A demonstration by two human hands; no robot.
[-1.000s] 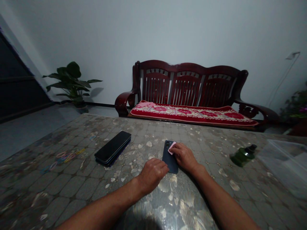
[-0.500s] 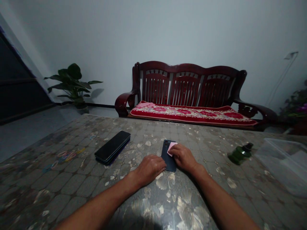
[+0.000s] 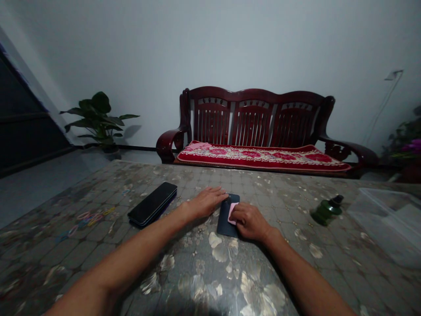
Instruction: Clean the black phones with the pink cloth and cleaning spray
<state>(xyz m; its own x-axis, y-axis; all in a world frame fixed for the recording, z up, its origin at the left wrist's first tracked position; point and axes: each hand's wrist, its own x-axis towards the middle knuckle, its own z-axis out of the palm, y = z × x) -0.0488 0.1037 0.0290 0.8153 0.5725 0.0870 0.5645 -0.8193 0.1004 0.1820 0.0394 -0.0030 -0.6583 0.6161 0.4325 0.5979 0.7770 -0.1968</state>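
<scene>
A dark blue smartphone (image 3: pixel 224 225) lies back side up on the patterned tablecloth, its camera end away from me. My left hand (image 3: pixel 209 200) rests at the phone's upper left corner, fingers stretched out and touching its edge by the camera. Pinched in my right hand (image 3: pixel 250 219) is a small pink cloth (image 3: pixel 232 213), pressed against the middle of the phone's back. To the left, a stack of phones (image 3: pixel 153 204) lies with a black screen on top.
Several coloured scissors-like loops (image 3: pixel 88 218) lie at the left of the table (image 3: pixel 197 259). On the right stand a green bottle (image 3: pixel 326 211) with a black top and a clear plastic bin (image 3: pixel 384 228). A wooden bench (image 3: pixel 253 118) with a red cover stands beyond the table.
My left hand has moved from the phone's lower left edge up to its camera corner, fingers now extended. My right hand has slid the pink cloth down the phone's back.
</scene>
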